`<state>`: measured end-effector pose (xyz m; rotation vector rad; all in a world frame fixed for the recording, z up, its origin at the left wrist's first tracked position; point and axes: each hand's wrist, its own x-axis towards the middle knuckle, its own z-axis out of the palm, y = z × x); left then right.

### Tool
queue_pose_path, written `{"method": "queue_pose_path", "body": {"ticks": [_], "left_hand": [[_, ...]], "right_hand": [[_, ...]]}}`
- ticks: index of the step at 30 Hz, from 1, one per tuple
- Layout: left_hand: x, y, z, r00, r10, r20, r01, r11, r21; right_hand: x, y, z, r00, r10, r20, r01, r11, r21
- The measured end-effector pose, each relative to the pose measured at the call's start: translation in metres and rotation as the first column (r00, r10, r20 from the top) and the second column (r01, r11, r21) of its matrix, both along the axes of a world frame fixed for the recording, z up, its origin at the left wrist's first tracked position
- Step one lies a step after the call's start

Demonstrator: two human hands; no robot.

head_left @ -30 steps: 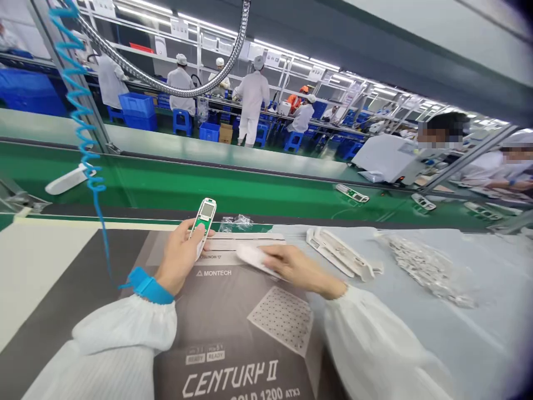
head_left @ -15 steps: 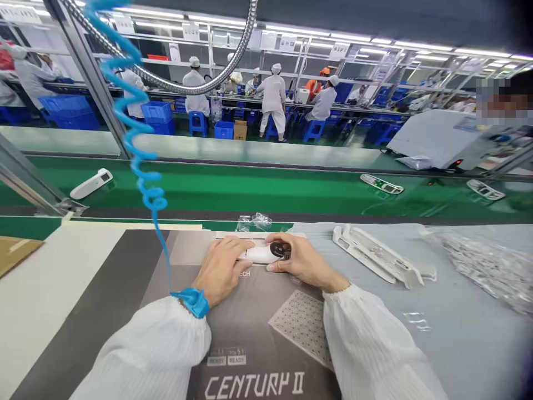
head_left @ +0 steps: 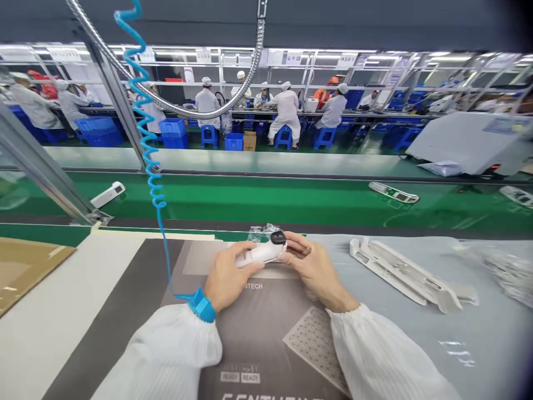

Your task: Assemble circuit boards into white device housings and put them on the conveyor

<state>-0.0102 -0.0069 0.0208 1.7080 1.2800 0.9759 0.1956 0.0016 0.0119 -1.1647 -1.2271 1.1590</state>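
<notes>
A white handheld device (head_left: 262,253) with a black oval end, shaped like a forehead thermometer, is held between both hands above the dark printed mat. My left hand (head_left: 228,272) is closed around its left part, thumb along the near side and fingers on the far side. At the other end, my right hand (head_left: 314,269) grips it near the black end, thumb in front and fingers behind. The device is tilted, with its black end higher. My fingers hide parts of both ends. A blue wrist strap (head_left: 202,304) with a coiled cord circles my left wrist.
White plastic shell halves (head_left: 400,272) lie right on the grey mat, beside a clear bag of small parts (head_left: 506,269). Clear plastic scraps (head_left: 264,232) lie behind my hands. A green conveyor (head_left: 250,203) carries a white device (head_left: 109,194) and an open shell (head_left: 393,192). Cardboard (head_left: 33,266) lies left.
The device has turned from lying nearly level to tilted, its black end raised. My right fingers have shifted off the black end to behind it. The whole view has also shifted.
</notes>
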Motion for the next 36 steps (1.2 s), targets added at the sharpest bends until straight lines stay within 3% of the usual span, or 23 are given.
{"method": "queue_pose_path", "body": {"ticks": [3, 5, 7, 9, 12, 14, 19, 23, 27, 30, 33, 36], "left_hand": [[0.011, -0.01, -0.001, 0.996, -0.02, -0.086, 0.033, 0.988, 0.15], [0.02, -0.017, -0.002, 0.961, -0.061, -0.269, 0.119, 0.971, 0.208], [0.028, -0.022, -0.002, 0.87, -0.097, -0.484, 0.195, 0.968, 0.156], [0.032, -0.024, -0.002, 0.783, -0.139, -0.606, 0.233, 0.969, 0.079], [0.031, -0.023, 0.001, 0.759, -0.168, -0.629, 0.231, 0.973, 0.019], [0.03, -0.024, 0.003, 0.772, -0.164, -0.615, 0.219, 0.976, 0.015], [0.036, -0.029, 0.004, 0.804, -0.164, -0.571, 0.246, 0.967, 0.069], [0.026, -0.022, 0.007, 0.86, -0.103, -0.5, 0.137, 0.99, 0.031], [0.012, -0.013, 0.007, 0.921, 0.164, -0.354, -0.083, 0.969, 0.233], [0.013, -0.016, 0.006, 0.956, 0.146, -0.254, -0.045, 0.93, 0.365], [0.023, -0.02, 0.006, 0.936, 0.137, -0.324, 0.031, 0.886, 0.463], [0.03, -0.02, 0.006, 0.918, 0.186, -0.35, 0.018, 0.863, 0.506]], "right_hand": [[-0.014, 0.003, -0.006, 0.956, -0.104, -0.274, 0.085, 0.993, -0.081], [-0.023, 0.004, -0.008, 0.85, -0.163, -0.501, 0.08, 0.98, -0.183], [-0.031, 0.004, -0.007, 0.726, -0.235, -0.647, 0.031, 0.95, -0.31], [-0.036, 0.001, 0.0, 0.658, -0.335, -0.674, 0.011, 0.9, -0.435], [-0.041, -0.004, 0.012, 0.627, -0.437, -0.645, 0.007, 0.831, -0.556], [-0.042, -0.009, 0.017, 0.605, -0.444, -0.661, -0.028, 0.818, -0.575], [-0.03, -0.013, 0.016, 0.508, -0.238, -0.828, -0.177, 0.912, -0.371], [-0.026, -0.012, 0.017, 0.575, -0.104, -0.811, -0.279, 0.907, -0.314], [-0.042, -0.014, 0.016, 0.629, 0.057, -0.775, -0.327, 0.924, -0.197], [-0.056, -0.019, 0.008, 0.668, 0.11, -0.736, -0.335, 0.928, -0.165], [-0.063, -0.022, 0.0, 0.686, 0.064, -0.724, -0.284, 0.941, -0.185], [-0.064, -0.022, -0.004, 0.707, 0.043, -0.706, -0.256, 0.946, -0.198]]}}
